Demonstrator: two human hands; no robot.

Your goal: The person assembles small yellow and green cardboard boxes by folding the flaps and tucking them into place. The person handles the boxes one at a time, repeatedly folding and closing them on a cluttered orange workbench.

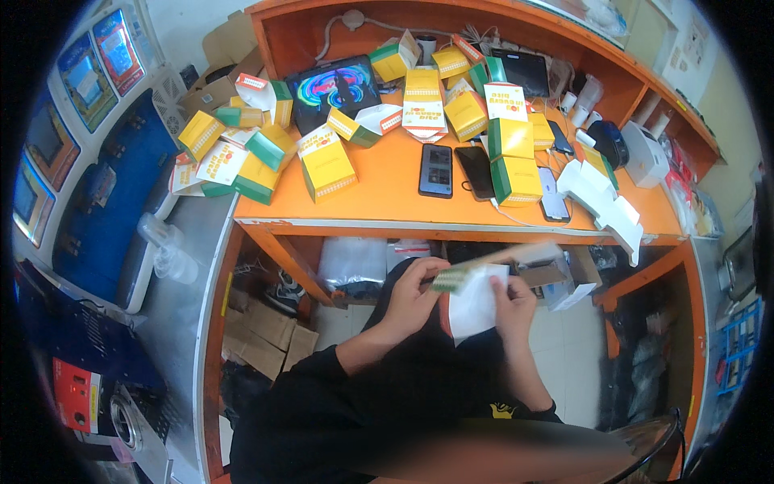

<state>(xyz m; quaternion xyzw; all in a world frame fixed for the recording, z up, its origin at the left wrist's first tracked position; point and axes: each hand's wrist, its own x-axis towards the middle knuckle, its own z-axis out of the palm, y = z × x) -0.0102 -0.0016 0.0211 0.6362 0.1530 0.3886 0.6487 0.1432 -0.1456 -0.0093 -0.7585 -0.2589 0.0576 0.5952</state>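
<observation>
Left hand (414, 300) part-closed, fingers curled on green-patterned edge of carton (474, 305). Right hand (514, 308) pinching same carton, thumb on white panel. Carton partly folded, top flap blurred, held over lap (419, 379), near side of desk (385, 187). On desk: yellow-green boxes (329, 174) scattered, some touching; tablet (334, 90) lit, propped behind; black phone (436, 169) lying between boxes.
</observation>
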